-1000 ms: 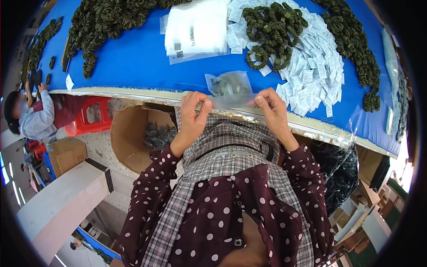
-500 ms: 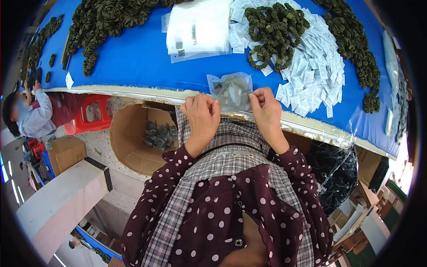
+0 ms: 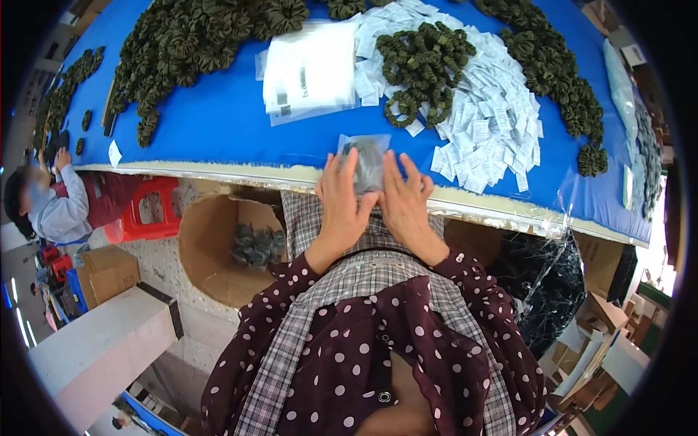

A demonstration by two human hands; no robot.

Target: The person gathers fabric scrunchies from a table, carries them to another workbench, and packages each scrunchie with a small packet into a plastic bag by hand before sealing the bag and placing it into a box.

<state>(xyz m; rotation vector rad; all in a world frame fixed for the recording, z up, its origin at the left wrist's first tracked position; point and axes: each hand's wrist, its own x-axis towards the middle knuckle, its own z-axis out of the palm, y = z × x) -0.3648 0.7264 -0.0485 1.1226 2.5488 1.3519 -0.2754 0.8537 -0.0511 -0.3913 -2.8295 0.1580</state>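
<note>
A small clear bag [image 3: 368,161] with a dark green item inside lies at the front edge of the blue table. My left hand [image 3: 345,200] rests against the bag's left side, fingers spread. On the right side, my right hand [image 3: 407,203] touches the bag with its fingers apart. Neither hand grips the bag. Beyond it lies a stack of clear printed bags [image 3: 309,71]. Green scrunchies [image 3: 422,69] sit on a spread of small white labels [image 3: 483,123] to the right.
More scrunchies [image 3: 178,51] are heaped at the back left, others [image 3: 549,62] at the right. An open cardboard box [image 3: 207,247] holding bagged items stands below the table edge [image 3: 254,174]. A person [image 3: 51,203] is at the far left, by a red stool [image 3: 149,211].
Both hands have gone from pinching the bag's edge to lying spread along its sides. The bag looks flatter and narrower. The camera view has shifted slightly.
</note>
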